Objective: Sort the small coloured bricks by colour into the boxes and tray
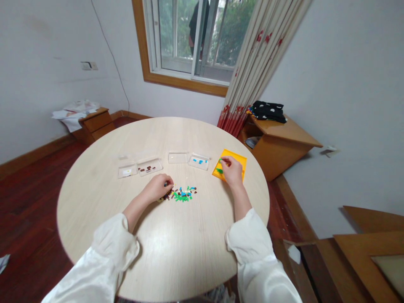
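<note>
My left hand (pixel 159 186) rests curled on the round wooden table (pixel 126 235), fingertips pinched at the left edge of a small pile of tiny coloured bricks (pixel 182 194); a dark piece seems to sit between the fingers. My right hand (pixel 231 168) lies on a yellow baseplate (pixel 237 158), fingers pinched on a small piece at its left part, beside a few green pieces (pixel 219 171) on the plate.
Several clear plastic trays stand in a row: one with a pale piece (pixel 127 171), one with dark pieces (pixel 150 166), one bare (pixel 177 158), one with blue pieces (pixel 198 161). A wooden cabinet (pixel 277 143) stands right of the table, a low drawer unit (pixel 94 122) at far left.
</note>
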A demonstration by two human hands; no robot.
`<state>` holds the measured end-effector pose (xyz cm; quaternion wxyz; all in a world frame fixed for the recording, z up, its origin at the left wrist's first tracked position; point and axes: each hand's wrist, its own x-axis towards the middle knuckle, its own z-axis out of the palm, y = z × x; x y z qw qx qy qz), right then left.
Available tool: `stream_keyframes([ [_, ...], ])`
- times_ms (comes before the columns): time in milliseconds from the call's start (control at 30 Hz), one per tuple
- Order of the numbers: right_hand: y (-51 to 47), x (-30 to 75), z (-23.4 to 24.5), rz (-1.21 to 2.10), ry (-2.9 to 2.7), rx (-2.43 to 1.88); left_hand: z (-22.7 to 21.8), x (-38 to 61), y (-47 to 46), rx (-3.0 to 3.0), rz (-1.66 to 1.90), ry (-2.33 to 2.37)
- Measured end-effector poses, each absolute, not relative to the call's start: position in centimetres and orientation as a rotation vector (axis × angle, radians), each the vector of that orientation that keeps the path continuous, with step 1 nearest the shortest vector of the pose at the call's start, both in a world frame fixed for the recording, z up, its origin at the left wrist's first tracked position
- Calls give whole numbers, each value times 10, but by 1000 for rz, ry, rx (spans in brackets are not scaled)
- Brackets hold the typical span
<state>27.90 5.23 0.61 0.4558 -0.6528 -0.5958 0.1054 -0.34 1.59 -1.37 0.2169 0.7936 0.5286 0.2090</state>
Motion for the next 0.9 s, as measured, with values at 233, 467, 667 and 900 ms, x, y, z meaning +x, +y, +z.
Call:
stream_keyframes([
  [233, 56, 315, -9, 193, -1446, -1992, -14, -3, 16, 2192, 535, 1497],
  [467, 60, 308, -17, 191, -1575, -2082, -9, -2, 14, 2177, 522, 1507],
  [667, 61, 308, -20, 206, -1566, -2115, -11, -3, 15, 2190, 509, 1513],
  [900, 58, 304, -19, 179, -1601, -2111, -14, -3, 16, 2192, 520, 1502],
])
